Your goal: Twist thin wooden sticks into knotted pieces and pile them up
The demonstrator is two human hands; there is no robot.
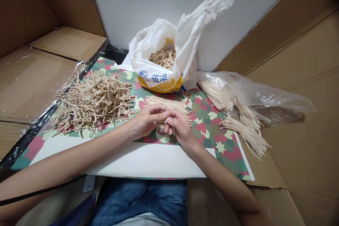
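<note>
White cloth; left hand, right hand pinch 1 thin, looped strand.

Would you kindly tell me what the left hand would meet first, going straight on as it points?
Most likely the right hand, whose fingertips are right beside those of the left hand at a small pale strip; depth leaves any contact unclear.

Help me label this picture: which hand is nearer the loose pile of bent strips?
Left. The left hand is just right of the loose pile; the right hand is farther right.
</note>
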